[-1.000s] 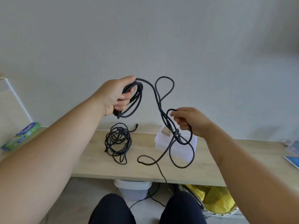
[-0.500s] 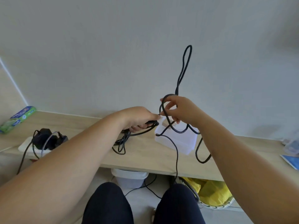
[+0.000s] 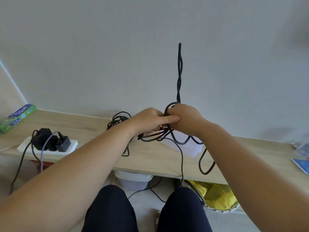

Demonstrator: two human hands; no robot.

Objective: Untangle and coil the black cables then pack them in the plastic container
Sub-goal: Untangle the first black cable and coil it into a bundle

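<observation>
Your left hand and right hand clench one black cable (loop upright); second coil mid-frame, one plastic container near table edge.

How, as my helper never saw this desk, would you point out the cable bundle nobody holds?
Find the long wooden table against the pale wall. Around its middle, just behind the left hand, a loose black cable bundle lies on the wood. Unlike the held cable, gripped by that hand and the right hand with a twisted loop standing upright, it lies flat in tangled rings.
</observation>
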